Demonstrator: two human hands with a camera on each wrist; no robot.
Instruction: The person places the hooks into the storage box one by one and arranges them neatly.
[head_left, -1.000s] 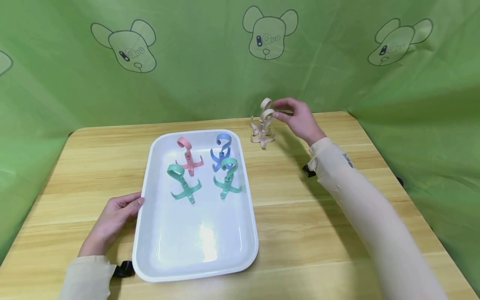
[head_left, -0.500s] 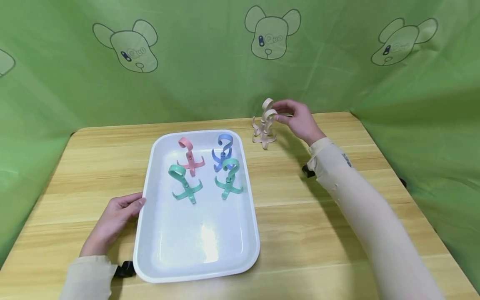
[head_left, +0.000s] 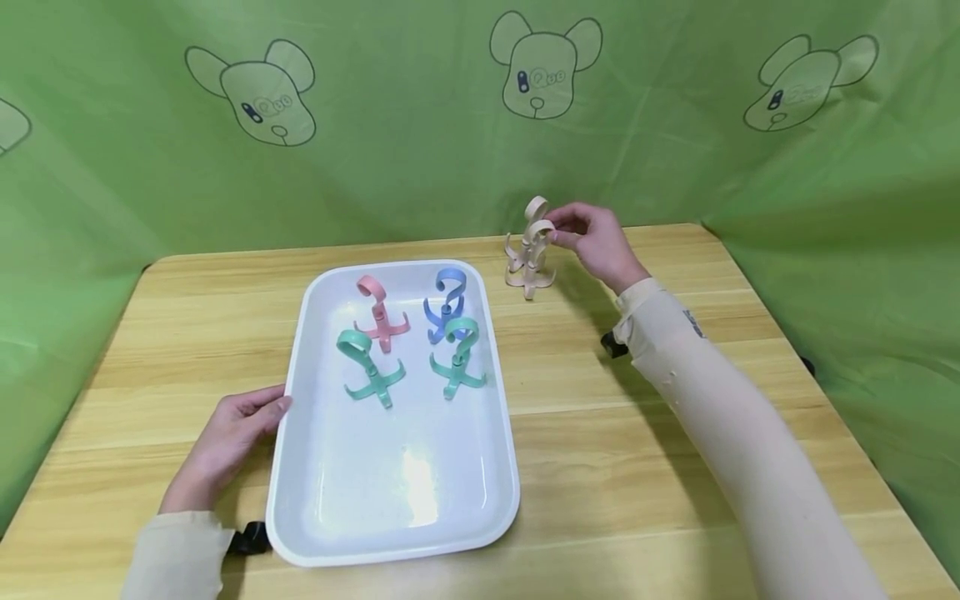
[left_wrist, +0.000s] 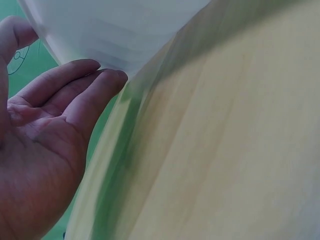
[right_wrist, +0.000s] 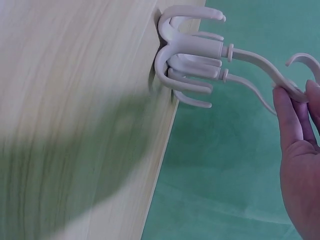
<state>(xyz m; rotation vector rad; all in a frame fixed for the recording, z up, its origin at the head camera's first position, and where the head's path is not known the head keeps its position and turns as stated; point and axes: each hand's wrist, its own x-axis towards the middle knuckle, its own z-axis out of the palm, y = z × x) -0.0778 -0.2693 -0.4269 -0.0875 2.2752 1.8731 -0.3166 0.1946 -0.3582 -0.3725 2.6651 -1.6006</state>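
In the head view two beige multi-claw hanging hooks stand close together at the back of the table, the nearer beige hook (head_left: 529,280) overlapping the farther beige hook (head_left: 536,205). My right hand (head_left: 597,242) pinches the curled top of the nearer one between thumb and fingers. In the right wrist view its claws (right_wrist: 192,47) are down at the tabletop, with its stem leading to my fingertips (right_wrist: 282,97). My left hand (head_left: 234,435) grips the left rim of a white tray (head_left: 360,483), thumb on the rim; in the left wrist view its fingers (left_wrist: 95,95) are against the tray's outer wall.
Inside the tray stand a pink hook (head_left: 382,325), a blue hook (head_left: 445,312), a left green hook (head_left: 375,383) and a right green hook (head_left: 457,375). A green curtain (head_left: 405,150) with mouse drawings hangs behind the wooden table (head_left: 615,467).
Both hands keep their holds almost unmoved. The whole head view has shifted very slightly; the tray and hooks stay in place.
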